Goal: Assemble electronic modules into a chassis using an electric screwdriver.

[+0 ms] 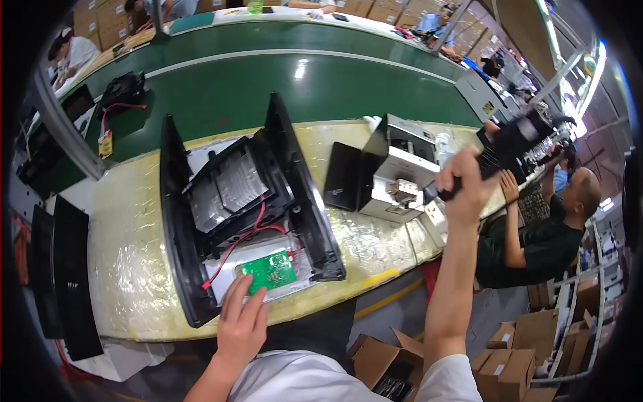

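Observation:
My left hand has its fingers stretched out, the tips touching the near edge of a green circuit board. The board lies inside an open black plastic housing with tall side walls. Red wires run from the board to a silver ribbed metal part in the housing. Raised at the right, my right hand is closed round a black electric screwdriver. Its lower end points toward a white and black box-shaped screw feeder, partly hidden behind my fist.
A black panel leans by the feeder. Dark curved casings stand at the left bench end. Beyond runs a green conveyor, with another black unit on it. A co-worker is close at right; cardboard boxes sit below.

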`<state>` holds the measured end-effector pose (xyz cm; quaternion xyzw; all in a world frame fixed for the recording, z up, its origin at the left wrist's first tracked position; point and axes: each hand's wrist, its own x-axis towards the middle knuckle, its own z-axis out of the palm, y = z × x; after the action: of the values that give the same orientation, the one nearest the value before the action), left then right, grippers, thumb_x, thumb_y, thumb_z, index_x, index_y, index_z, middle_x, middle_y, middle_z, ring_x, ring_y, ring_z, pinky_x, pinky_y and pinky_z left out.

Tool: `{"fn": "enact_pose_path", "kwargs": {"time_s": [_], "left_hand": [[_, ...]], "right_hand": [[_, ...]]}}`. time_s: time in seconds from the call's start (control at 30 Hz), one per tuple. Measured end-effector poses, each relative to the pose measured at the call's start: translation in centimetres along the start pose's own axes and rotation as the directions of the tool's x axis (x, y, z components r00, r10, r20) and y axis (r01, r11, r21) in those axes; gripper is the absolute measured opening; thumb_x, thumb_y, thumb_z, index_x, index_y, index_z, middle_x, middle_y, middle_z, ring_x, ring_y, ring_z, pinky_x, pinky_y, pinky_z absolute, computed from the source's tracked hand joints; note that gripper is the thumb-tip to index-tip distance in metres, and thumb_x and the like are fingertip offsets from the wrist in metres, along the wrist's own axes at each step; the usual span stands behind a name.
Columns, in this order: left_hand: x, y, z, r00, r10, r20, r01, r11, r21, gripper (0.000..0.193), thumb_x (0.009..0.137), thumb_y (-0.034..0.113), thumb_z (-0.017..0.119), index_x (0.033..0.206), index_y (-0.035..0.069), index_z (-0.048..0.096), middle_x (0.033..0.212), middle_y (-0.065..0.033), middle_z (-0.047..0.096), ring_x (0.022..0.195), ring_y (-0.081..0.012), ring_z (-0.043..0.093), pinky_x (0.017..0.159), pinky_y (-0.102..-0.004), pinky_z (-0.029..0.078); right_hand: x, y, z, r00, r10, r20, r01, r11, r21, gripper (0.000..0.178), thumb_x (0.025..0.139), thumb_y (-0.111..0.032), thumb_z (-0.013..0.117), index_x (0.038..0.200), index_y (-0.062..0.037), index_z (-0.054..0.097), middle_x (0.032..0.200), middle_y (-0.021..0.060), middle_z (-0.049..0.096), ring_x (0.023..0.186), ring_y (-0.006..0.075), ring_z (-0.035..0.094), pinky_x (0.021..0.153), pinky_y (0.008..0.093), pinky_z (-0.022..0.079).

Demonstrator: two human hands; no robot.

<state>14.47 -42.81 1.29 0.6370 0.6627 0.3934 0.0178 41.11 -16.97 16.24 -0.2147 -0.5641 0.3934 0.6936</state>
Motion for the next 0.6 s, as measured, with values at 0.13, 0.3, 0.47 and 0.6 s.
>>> {"fn": "enact_pose_path", "kwargs": {"time_s": [0.13, 0.3, 0.47, 0.6], "left_hand": [[1.1, 1.1, 0.7, 0.997, 0.063, 0.033, -0.065, 0.996, 0.063, 0.029, 0.084, 0.004, 0.073, 0.112, -0.002, 0.070, 0.131, -0.0214, 0.060, 0.126, -0.0389, 0.057, 0.104, -0.0441, 0.049], [1.6, 1.3, 1.3, 0.995, 0.098, 0.033, -0.101, 0.991, 0.089, 0.028, 0.084, 0.005, 0.072, 0.111, -0.003, 0.070, 0.129, -0.0217, 0.061, 0.127, -0.0374, 0.056, 0.106, -0.0424, 0.048], [2.1, 1.6, 2.4, 0.996, 0.091, 0.007, -0.092, 0.990, 0.105, 0.027, 0.084, 0.005, 0.071, 0.110, -0.003, 0.071, 0.129, -0.0212, 0.060, 0.128, -0.0363, 0.055, 0.106, -0.0413, 0.048], [2.1, 1.8, 3.1, 0.997, 0.072, -0.010, -0.072, 0.997, 0.020, 0.033, 0.082, -0.001, 0.072, 0.115, 0.002, 0.069, 0.133, -0.0185, 0.058, 0.126, -0.0380, 0.056, 0.102, -0.0440, 0.052]], "right_hand": [[-0.6, -5.0, -1.3, 0.992, -0.121, 0.031, 0.119, 0.991, 0.055, 0.028, 0.099, -0.019, 0.053, 0.075, -0.0110, 0.041, 0.053, 0.0021, 0.038, 0.043, 0.0131, 0.038, 0.045, 0.0290, 0.035], [-3.6, -10.1, 2.8, 0.960, -0.240, 0.144, 0.170, 0.909, 0.382, 0.031, 0.102, -0.026, 0.049, 0.075, -0.0161, 0.037, 0.056, -0.0015, 0.037, 0.047, 0.0105, 0.039, 0.100, 0.0454, 0.027], [-7.4, -4.5, 9.1, 0.835, -0.355, 0.420, 0.150, 0.881, 0.448, 0.063, 0.103, -0.013, 0.049, 0.161, -0.0183, 0.023, 0.072, 0.0033, 0.049, 0.048, 0.0174, 0.052, 0.041, 0.0335, 0.050], [-11.3, -2.3, 10.7, 0.931, -0.055, 0.360, -0.037, 0.970, 0.242, 0.080, 0.098, -0.018, 0.068, 0.157, -0.0284, 0.015, 0.069, 0.0037, 0.050, 0.049, 0.0182, 0.055, 0.044, 0.0349, 0.049]]}}
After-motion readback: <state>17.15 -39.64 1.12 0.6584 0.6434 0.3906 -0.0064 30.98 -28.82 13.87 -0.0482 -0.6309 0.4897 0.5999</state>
